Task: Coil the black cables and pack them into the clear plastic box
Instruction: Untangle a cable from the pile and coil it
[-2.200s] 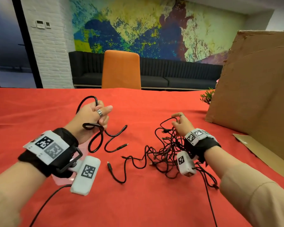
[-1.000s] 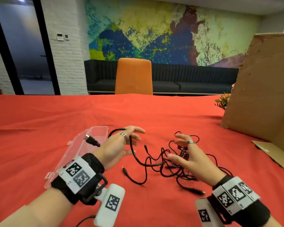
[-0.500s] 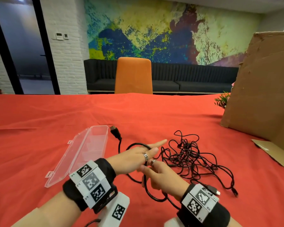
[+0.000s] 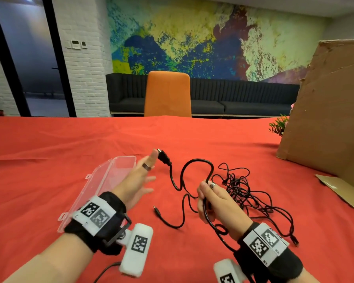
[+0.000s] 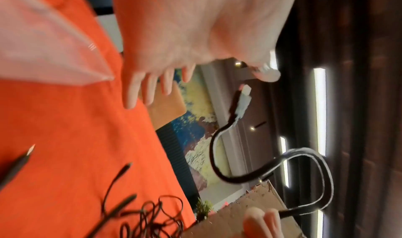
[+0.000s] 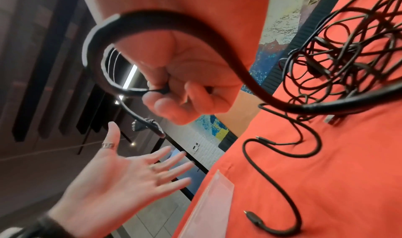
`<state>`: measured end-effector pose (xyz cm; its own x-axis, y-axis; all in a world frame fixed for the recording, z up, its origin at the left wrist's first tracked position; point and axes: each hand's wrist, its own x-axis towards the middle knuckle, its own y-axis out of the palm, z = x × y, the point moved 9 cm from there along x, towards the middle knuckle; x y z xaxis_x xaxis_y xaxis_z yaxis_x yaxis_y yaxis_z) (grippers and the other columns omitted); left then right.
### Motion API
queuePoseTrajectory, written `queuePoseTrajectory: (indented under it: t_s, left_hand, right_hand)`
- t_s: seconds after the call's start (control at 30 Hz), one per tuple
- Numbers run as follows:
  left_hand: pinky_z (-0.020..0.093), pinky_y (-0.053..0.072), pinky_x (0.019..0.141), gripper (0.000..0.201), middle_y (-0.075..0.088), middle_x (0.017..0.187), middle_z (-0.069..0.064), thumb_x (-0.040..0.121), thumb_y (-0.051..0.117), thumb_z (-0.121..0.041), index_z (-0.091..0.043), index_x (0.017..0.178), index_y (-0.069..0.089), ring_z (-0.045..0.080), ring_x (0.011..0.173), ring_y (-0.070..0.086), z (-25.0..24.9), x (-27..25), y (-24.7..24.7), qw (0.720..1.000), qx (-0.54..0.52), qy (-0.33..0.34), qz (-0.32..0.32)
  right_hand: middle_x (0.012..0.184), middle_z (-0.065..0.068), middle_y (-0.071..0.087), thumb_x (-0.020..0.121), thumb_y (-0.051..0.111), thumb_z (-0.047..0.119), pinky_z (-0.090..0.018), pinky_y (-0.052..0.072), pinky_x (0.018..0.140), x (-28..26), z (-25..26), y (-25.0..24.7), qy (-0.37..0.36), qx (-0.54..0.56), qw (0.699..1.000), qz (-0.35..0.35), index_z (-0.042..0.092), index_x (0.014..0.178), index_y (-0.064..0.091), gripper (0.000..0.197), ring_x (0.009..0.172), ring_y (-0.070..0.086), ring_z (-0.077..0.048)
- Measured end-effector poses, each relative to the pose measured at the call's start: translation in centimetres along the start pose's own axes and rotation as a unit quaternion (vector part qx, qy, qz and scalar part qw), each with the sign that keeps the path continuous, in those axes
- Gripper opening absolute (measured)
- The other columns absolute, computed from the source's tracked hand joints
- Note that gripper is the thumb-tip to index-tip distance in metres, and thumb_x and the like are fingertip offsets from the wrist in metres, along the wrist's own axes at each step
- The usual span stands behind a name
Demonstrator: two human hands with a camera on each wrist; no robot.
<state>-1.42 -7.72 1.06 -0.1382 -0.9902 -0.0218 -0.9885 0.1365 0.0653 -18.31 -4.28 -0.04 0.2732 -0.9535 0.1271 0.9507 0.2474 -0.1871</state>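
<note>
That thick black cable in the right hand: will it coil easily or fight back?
The thick cable arches unsupported above the right hand, so it's probably springy. Its plug stays raised, so loops may unwind if released. The thin tangle lies limp, likely floppier.

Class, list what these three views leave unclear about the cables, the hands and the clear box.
- Tangled cables: the head view shows overlapping strands, so their number is uncountable.
- Thick cable: the right hand covers the gripped stretch.
- Clear plastic box: the left hand and wristband hide part; the left wrist view blurs it.
</note>
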Motion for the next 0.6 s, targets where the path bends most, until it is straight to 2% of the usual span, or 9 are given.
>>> queuePoseTrajectory:
  t_s: [0.07,0.13,0.23,0.3,0.37,0.4,0.5,0.57,0.6]
  left_hand:
    - [0.050,0.038,0.101,0.136,0.047,0.137,-0.002,0.023,0.072,-0.080,-0.030,0.140,0.024,0.023,0.123,0.051,0.5,0.1,2.8,0.993,-0.073,-0.003,0.090]
    - [0.042,0.047,0.095,0.134,0.059,0.127,0.002,0.026,0.086,-0.063,-0.031,0.139,0.021,0.020,0.114,0.060,-0.3,0.1,4.1,0.989,-0.087,0.031,0.112]
    - [0.025,0.053,0.080,0.108,0.067,0.102,-0.004,0.050,0.088,-0.025,-0.029,0.137,0.024,0.006,0.089,0.066,-1.1,0.0,5.4,0.991,0.020,0.087,0.098]
    - [0.019,0.054,0.070,0.070,0.063,0.088,-0.002,0.073,0.077,-0.007,-0.022,0.129,0.037,0.002,0.072,0.062,-1.5,-0.3,5.7,0.990,0.060,0.109,0.065]
    - [0.022,0.054,0.061,0.020,0.061,0.072,0.000,0.090,0.057,-0.007,-0.011,0.109,0.053,0.009,0.060,0.058,-1.6,-0.3,5.1,0.994,0.035,0.105,0.025]
    - [0.024,0.053,0.056,0.006,0.059,0.064,0.000,0.093,0.051,-0.010,-0.009,0.097,0.056,0.012,0.055,0.054,-1.7,-0.4,4.9,0.995,-0.002,0.096,0.019]
    - [0.022,0.044,0.044,0.019,0.043,0.046,-0.004,0.093,0.048,-0.015,-0.012,0.075,0.053,0.008,0.040,0.039,-1.3,-0.3,4.1,0.992,-0.112,0.050,0.023]
    - [0.018,0.037,0.039,0.012,0.033,0.042,-0.007,0.082,0.061,-0.014,-0.013,0.075,0.052,0.004,0.036,0.030,-1.3,-0.5,3.9,0.982,-0.177,0.027,0.054]
    - [0.016,0.035,0.039,0.017,0.032,0.042,-0.008,0.073,0.071,-0.013,-0.013,0.081,0.056,0.004,0.036,0.029,-1.2,-0.7,4.0,0.976,-0.201,0.016,0.079]
  right_hand:
    - [0.046,0.003,0.051,0.099,0.033,0.033,-0.021,0.028,0.041,0.1,0.1,0.5,0.005,-0.016,1.000,0.010,0.016,0.072,0.038,0.032,0.042,0.040,-0.018]
    - [0.042,0.003,0.051,0.099,0.033,0.032,-0.021,0.029,0.039,0.2,-0.1,1.0,0.016,-0.037,0.999,0.026,0.015,0.072,0.037,0.033,0.039,0.042,-0.018]
    - [0.036,0.001,0.049,0.100,0.032,0.032,-0.022,0.031,0.040,0.5,-0.1,1.6,0.018,-0.109,0.993,0.033,0.013,0.072,0.037,0.034,0.034,0.043,-0.018]
    - [0.036,0.001,0.049,0.099,0.031,0.034,-0.025,0.038,0.048,0.7,0.2,1.8,0.018,-0.189,0.981,0.028,0.014,0.071,0.038,0.035,0.034,0.045,-0.015]
    - [0.039,0.001,0.051,0.099,0.031,0.034,-0.029,0.041,0.054,0.9,0.4,2.1,0.011,-0.227,0.973,0.030,0.015,0.072,0.038,0.034,0.034,0.045,-0.010]
    - [0.042,0.001,0.052,0.099,0.032,0.034,-0.030,0.041,0.054,0.9,0.5,2.3,0.007,-0.223,0.974,0.038,0.015,0.074,0.038,0.032,0.033,0.045,-0.008]
    - [0.046,-0.002,0.054,0.100,0.034,0.028,-0.025,0.039,0.044,-0.6,0.1,3.7,0.018,-0.126,0.983,0.130,0.015,0.084,0.036,0.021,0.033,0.046,-0.012]
    - [0.040,0.003,0.047,0.099,0.037,0.023,-0.018,0.031,0.035,-2.2,-0.2,4.2,0.042,-0.064,0.981,0.181,0.011,0.087,0.033,0.017,0.028,0.039,-0.010]
    - [0.037,0.007,0.042,0.099,0.039,0.020,-0.016,0.026,0.033,-2.6,-0.3,4.0,0.045,-0.059,0.982,0.176,0.011,0.083,0.034,0.019,0.027,0.033,-0.006]
